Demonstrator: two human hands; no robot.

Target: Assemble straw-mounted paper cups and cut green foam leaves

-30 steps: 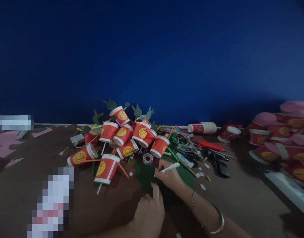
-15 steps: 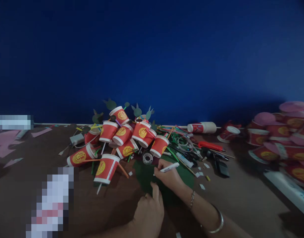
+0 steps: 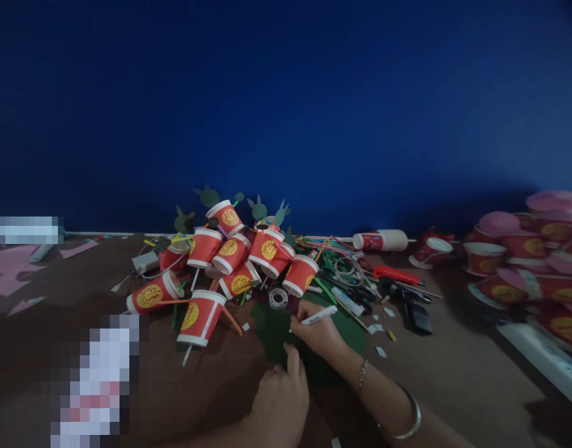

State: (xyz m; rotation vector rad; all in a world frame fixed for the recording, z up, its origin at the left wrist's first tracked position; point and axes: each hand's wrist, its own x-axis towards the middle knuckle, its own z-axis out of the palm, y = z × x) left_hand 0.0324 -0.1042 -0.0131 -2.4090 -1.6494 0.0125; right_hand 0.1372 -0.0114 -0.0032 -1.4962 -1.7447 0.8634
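Observation:
My right hand [image 3: 316,326] is closed around a white marker pen [image 3: 319,315], its tip low over a sheet of dark green paper [image 3: 270,330]. Just nearer to me, my left hand [image 3: 282,395] rests on the paper's lower edge, index finger stretched out and the other fingers partly bent, with nothing held in it. Beyond the paper's far edge lies a roll of tape [image 3: 278,298]. Red paper cups [image 3: 200,317] with straws and green paper cut-outs are piled behind and to the left of it.
Right of the paper lie a glue tube [image 3: 347,300], a red cutter [image 3: 398,274], a black object [image 3: 417,316] and paper scraps. A white power strip [image 3: 544,358] and more red cups [image 3: 485,257] stand at far right. Pink paper [image 3: 9,267] lies at far left.
My right hand and the marker have shifted very slightly over the green paper. The left hand stays in place.

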